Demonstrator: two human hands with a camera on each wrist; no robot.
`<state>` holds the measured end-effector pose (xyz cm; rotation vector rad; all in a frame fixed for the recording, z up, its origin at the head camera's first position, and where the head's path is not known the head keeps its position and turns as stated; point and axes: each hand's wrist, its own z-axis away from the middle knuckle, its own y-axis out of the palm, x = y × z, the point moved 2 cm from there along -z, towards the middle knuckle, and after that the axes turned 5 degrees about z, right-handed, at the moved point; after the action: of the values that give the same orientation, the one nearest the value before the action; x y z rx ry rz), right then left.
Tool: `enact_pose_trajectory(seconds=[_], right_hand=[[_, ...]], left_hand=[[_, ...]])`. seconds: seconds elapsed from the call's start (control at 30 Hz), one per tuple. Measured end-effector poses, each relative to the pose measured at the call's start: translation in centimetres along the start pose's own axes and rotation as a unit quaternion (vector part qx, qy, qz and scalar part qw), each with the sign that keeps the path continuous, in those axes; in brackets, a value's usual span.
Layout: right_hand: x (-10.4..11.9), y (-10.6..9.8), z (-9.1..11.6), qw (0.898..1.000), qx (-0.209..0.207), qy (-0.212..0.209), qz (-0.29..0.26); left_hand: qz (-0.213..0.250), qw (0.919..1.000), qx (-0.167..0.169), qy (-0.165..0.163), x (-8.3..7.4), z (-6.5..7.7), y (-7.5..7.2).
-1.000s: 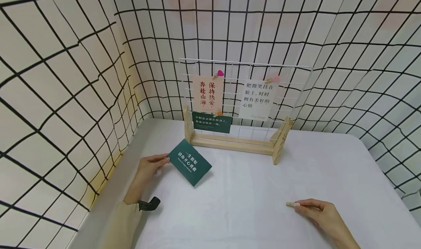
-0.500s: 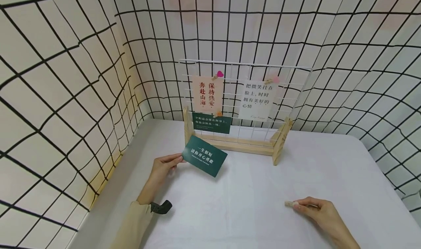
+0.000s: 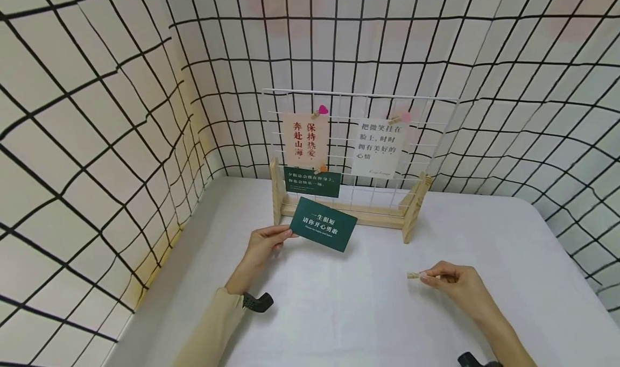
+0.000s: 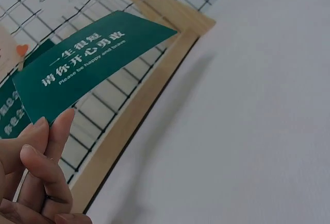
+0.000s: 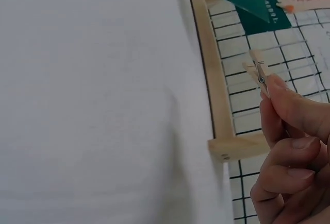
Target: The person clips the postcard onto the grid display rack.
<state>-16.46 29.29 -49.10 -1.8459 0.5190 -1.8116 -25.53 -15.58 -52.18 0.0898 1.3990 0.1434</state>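
Note:
My left hand (image 3: 263, 244) pinches a dark green card (image 3: 323, 224) with white lettering by its left corner, holding it tilted above the table in front of the rack. In the left wrist view the thumb and forefinger grip the edge of that card (image 4: 93, 62). My right hand (image 3: 457, 283) holds a small wooden clothespin (image 3: 413, 275) between thumb and fingertips. The right wrist view shows the clothespin (image 5: 258, 69) with its metal spring, its far ends a little apart. Behind the hands stands a white wire grid rack (image 3: 426, 125) on a wooden base (image 3: 358, 214).
On the rack hang a pink card (image 3: 306, 141), a white card (image 3: 378, 154) and another green card (image 3: 312, 181), with heart-topped clips on them. A white cloth covers the table (image 3: 339, 313). Black grid netting (image 3: 145, 157) lines the walls at the back and sides.
The left hand has carried the green card rightward, and the card has turned closer to level. The right hand has moved up and slightly left with the clothespin.

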Motion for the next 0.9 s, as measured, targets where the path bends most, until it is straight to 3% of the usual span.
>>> enact_pose_trajectory(seconds=[0.5,0.7,0.9], right_hand=[[5.6,-1.8,-6.0,0.994,-0.062,-0.079,0.033],[8.3,-2.7,-8.3,0.987,-0.1,-0.118,0.049],[11.1,-2.6,-10.5,0.983,-0.127,-0.132,0.025]], left_hand=[[0.035,0.9975,0.061,0.009,0.0,-2.4,6.6],[0.074,0.996,0.049,0.009,-0.1,-3.3,8.8],[0.105,0.9934,0.043,0.017,0.3,-3.9,10.7]])
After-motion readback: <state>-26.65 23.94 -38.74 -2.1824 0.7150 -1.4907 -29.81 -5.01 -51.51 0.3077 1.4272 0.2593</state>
